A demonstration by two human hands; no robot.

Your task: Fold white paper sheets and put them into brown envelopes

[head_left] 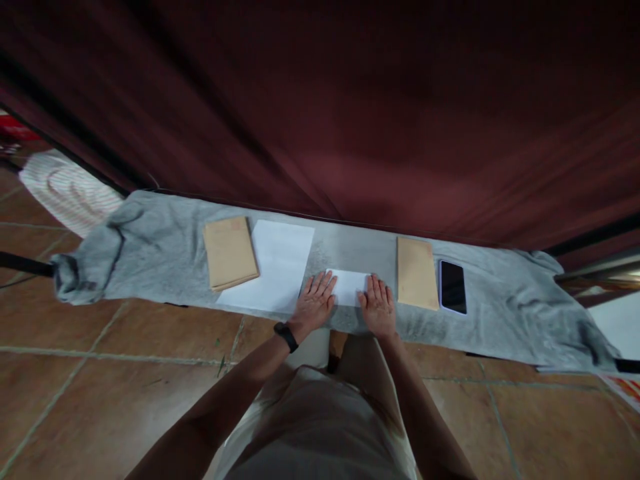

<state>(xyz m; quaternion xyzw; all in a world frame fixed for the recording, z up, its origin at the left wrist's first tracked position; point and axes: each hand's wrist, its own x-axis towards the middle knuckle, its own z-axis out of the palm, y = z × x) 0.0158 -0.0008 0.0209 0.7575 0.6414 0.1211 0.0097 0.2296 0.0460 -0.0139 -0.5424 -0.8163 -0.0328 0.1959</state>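
A small white sheet of paper [350, 288], apparently folded, lies in front of me on the grey cloth. My left hand [315, 300] rests flat across its left end, fingers stretched out. On its right end lies my right hand [377, 303], also flat with the fingers extended. Neither hand grips anything. Just left of my left hand is a larger stack or sheet of white paper [283, 257]. A pile of brown envelopes [230, 253] partly covers that paper's left side. To the right of my right hand sits a single brown envelope [417, 273].
A phone [453, 287] with a dark screen lies right of the single envelope. Grey cloth [155, 247] covers the narrow bench, bunched at both ends. Dark red fabric [340, 133] hangs along the far edge. A striped cloth [73, 190] is at the far left, above the tiled floor [165, 387].
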